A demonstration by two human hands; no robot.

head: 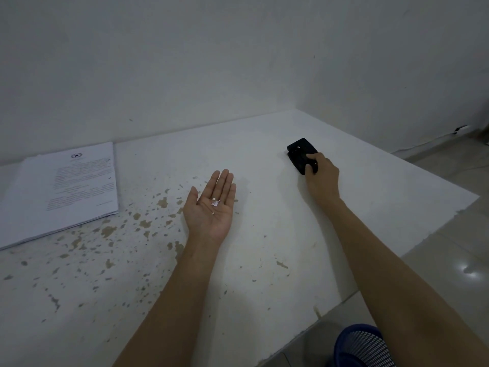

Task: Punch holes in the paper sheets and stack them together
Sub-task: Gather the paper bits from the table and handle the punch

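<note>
Blue mesh bin sits low beside the bench, nearest the lens. At far left, the stacked paper sheets lie flat against the wall. Mid-bench, the left hand lies flat, palm up, cupping paper chads. Rightmost, the right hand holds the black hole punch in its grip; the sheets are well off to the left, nearer the left hand.
</note>
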